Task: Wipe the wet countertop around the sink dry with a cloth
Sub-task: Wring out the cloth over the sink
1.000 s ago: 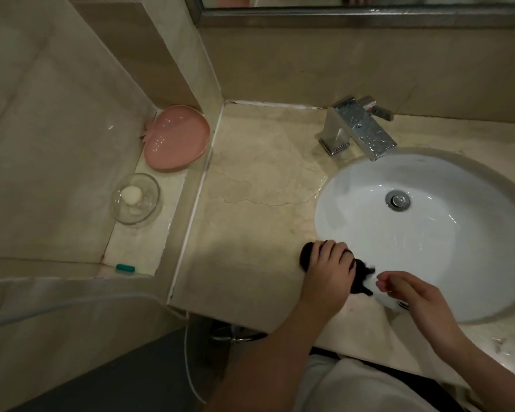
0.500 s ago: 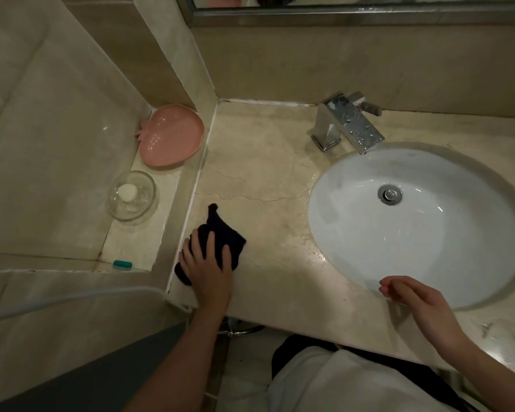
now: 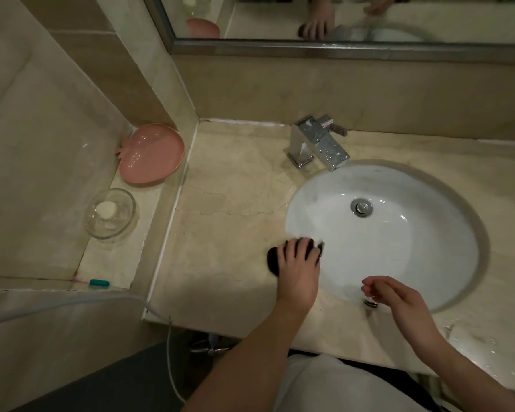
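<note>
Beside the sink's (image 3: 428, 185) left rim, your left hand (image 3: 299, 275) presses straight fingers on the dark cloth (image 3: 272, 258) on the desk (image 3: 229, 233), while your right hand (image 3: 399, 298) hovers loosely curled, holding nothing.

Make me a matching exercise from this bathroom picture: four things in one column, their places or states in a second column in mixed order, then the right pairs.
Things:
1. dark cloth
2. pink dish
3. glass bowl
4. right hand

Places or states:
A. holds a small white soap
B. far end of the side ledge, by the wall corner
C. above the sink's near rim, holding nothing
D. pressed to the countertop under the left hand

Pairs: 1-D, 2-B, 3-A, 4-C
</note>
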Demonstrator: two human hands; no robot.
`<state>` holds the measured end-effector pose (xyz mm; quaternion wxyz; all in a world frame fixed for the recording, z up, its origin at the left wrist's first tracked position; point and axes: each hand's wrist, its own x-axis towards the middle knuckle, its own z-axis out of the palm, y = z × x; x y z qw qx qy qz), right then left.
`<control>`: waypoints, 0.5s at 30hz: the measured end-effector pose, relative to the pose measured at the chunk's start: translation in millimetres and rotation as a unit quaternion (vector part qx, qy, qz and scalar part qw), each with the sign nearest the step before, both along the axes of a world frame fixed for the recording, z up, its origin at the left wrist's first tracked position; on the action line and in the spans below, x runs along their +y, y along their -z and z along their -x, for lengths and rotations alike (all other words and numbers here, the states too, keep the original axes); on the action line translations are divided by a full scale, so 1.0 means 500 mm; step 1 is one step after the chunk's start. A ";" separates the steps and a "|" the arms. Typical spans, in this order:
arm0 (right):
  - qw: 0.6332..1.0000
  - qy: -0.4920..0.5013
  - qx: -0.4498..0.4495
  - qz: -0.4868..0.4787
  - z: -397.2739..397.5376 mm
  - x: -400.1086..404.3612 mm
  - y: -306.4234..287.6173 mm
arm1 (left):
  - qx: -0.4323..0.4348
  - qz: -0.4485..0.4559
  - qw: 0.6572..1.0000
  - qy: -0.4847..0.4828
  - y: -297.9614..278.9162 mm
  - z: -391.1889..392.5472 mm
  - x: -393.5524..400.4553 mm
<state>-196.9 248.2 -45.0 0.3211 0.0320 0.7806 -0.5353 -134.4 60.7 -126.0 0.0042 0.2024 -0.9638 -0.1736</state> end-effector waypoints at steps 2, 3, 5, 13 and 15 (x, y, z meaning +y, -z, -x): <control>0.999 -0.024 0.025 -0.017 0.016 0.000 -0.013 | -0.025 -0.049 0.998 0.021 -0.018 0.030 0.023; 0.998 -0.045 0.043 -0.032 0.023 0.003 -0.017 | -0.037 -0.077 0.996 0.017 -0.039 0.043 0.033; 0.983 -0.124 0.115 -0.076 0.034 0.012 -0.026 | -0.012 -0.126 0.992 0.017 -0.084 0.077 0.053; 0.937 -0.257 0.194 -0.136 0.134 0.009 -0.095 | -0.063 -0.387 0.919 0.047 -0.233 0.144 0.078; 0.915 -0.346 0.159 -0.134 0.173 0.015 -0.126 | -0.075 -0.437 0.894 0.062 -0.244 0.139 0.056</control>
